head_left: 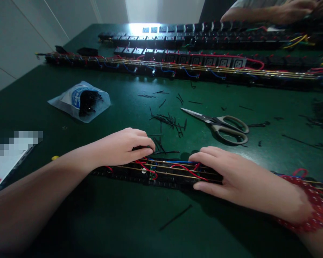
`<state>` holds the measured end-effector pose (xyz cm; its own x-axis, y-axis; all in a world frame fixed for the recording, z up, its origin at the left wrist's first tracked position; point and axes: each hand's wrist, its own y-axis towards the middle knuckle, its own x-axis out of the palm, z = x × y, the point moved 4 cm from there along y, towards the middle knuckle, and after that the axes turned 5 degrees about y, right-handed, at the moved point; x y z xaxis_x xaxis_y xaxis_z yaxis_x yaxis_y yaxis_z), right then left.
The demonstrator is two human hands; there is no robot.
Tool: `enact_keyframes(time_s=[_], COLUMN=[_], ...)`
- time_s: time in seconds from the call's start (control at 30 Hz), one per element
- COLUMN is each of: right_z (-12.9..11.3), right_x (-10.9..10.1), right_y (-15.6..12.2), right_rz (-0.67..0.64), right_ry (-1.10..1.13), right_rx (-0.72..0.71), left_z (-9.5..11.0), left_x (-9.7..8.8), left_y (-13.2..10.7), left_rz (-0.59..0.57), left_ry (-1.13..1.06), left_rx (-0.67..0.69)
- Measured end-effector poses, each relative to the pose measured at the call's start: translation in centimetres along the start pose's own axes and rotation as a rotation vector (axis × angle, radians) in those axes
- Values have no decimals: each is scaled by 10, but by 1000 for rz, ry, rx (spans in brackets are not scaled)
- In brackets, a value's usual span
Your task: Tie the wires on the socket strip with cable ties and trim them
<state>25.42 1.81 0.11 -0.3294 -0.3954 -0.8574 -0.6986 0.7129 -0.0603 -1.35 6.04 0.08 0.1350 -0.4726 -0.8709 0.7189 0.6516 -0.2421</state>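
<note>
Both hands are down on the long black strip point(164, 177), which lies across the near side of the green table point(123, 222), running from left to right. Red wires point(187, 170), a blue one and thin bare rails run along its top.

The left hand point(123, 147) is curled, knuckles up, fingertips pressed onto the strip's upper edge. Whether it pinches anything under those fingers cannot be told. The right hand point(231, 175) lies flatter, its fingers straight and close together over the strip, with the thumb along the near edge. It covers the strip rather than closing around it. A red bead bracelet point(314, 208) sits on that wrist.

Just beyond the hands is a scatter of short black clippings point(167, 120), and to their right lies 1 pair of scissors point(220, 125), blades pointing left, well apart from both hands. Further left lies a clear plastic bag point(80, 102) with black pieces inside. A blurred white sheet point(5, 157) sits at the left edge.

Along the far side lie more wired strips point(177, 66) in rows. At the top right corner, another person's hand point(271, 12) rests above them.
</note>
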Motion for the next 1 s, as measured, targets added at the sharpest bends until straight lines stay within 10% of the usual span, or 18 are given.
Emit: enact_keyframes(time_s=[0.23, 0.43, 0.7, 1.0], right_z=[66, 116, 100, 72], right_x=[-52, -45, -73, -46], right_y=[-8, -2, -22, -12], right_rz=[265, 118, 100, -139], right_ry=[-291, -393, -362, -266], right_rx=[320, 501, 389, 194], left_z=[4, 6, 6, 5], left_x=[-4, -1, 1, 0], left_y=[-4, -7, -7, -9], left_rz=[-26, -33, -6, 14], left_ry=[48, 111, 150, 148], left_rx=[43, 107, 179, 189])
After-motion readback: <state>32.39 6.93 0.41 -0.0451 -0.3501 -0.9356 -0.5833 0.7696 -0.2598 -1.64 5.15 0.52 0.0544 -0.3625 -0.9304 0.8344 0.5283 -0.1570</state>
